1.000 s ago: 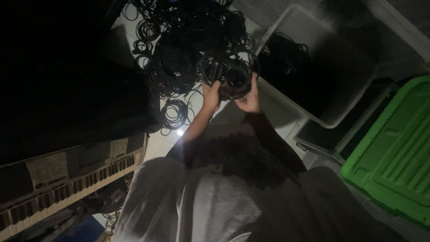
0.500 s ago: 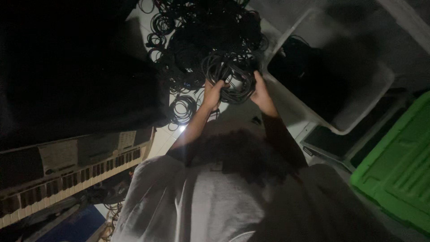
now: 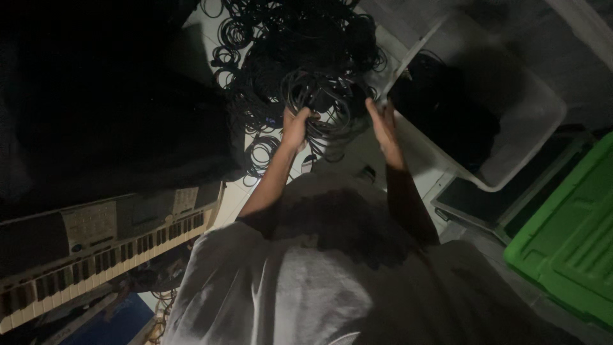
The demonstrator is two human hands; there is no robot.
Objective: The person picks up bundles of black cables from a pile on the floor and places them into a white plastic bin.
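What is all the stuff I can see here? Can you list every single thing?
Cable coil: one, black, held up between both hands.
Cable pile: one big tangle, black, on the pale floor beyond the hands.
Plastic bin: one, clear, right of the hands, dark contents inside.
Green lid: one, bright green, far right.
Dark tray: one, blackish, between the bin and the green lid.
Keyboard: one, grey with white and black keys, lower left.
Shirt: one, light grey, bottom centre.
Left hand: gripping the coil's left side.
Right hand: flat against the coil's right side.
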